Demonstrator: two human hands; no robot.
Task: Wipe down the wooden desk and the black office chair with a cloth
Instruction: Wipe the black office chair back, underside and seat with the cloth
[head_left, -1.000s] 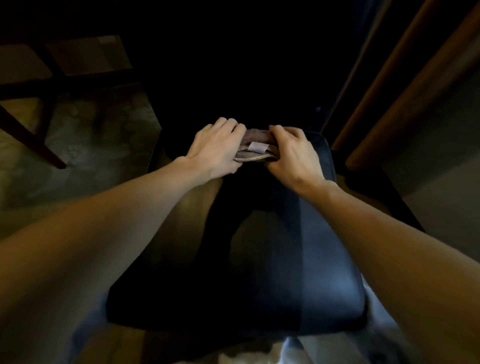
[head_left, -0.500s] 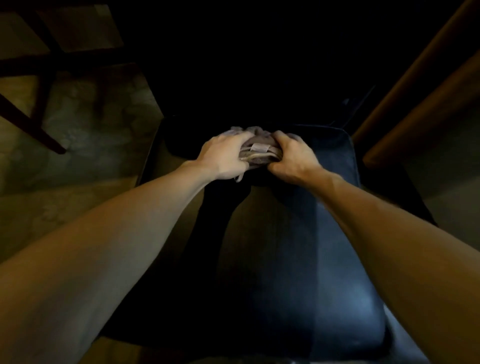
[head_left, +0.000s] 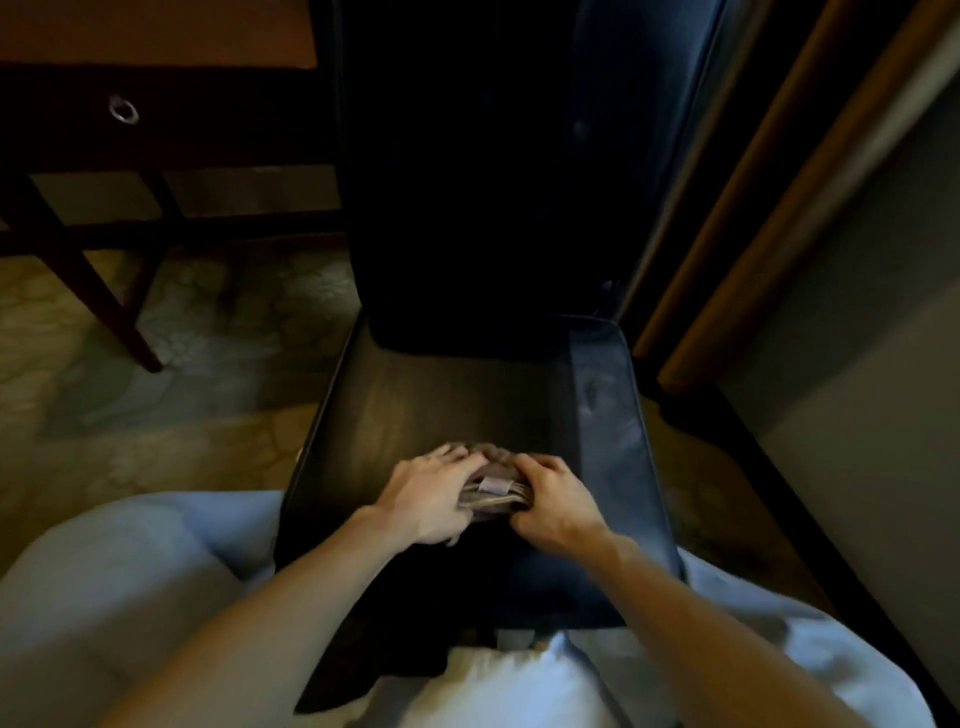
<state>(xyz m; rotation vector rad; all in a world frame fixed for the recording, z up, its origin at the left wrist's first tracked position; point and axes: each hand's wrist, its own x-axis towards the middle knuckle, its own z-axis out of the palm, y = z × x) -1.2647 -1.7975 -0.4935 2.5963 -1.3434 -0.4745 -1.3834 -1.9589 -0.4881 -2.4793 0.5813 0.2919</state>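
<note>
The black office chair (head_left: 447, 395) fills the middle of the view, its seat toward me and its dark backrest rising behind. A folded grey-brown cloth (head_left: 493, 491) with a small pale tag lies on the seat's front half. My left hand (head_left: 434, 496) presses on the cloth's left side with fingers spread over it. My right hand (head_left: 553, 501) holds the cloth's right side, fingers curled onto its edge. Most of the cloth is hidden under both hands. The wooden desk (head_left: 156, 36) shows at the top left, with a dark drawer front and a ring pull (head_left: 123, 110).
Dark desk legs (head_left: 98, 291) stand on the patterned floor at the left. A wall with wooden trim (head_left: 769, 208) runs close along the chair's right side. My light-coloured clothing (head_left: 130, 597) fills the bottom of the view.
Both hands have drawn the cloth from the back of the seat toward its front edge. The view has tilted up, so the backrest and desk drawer now show.
</note>
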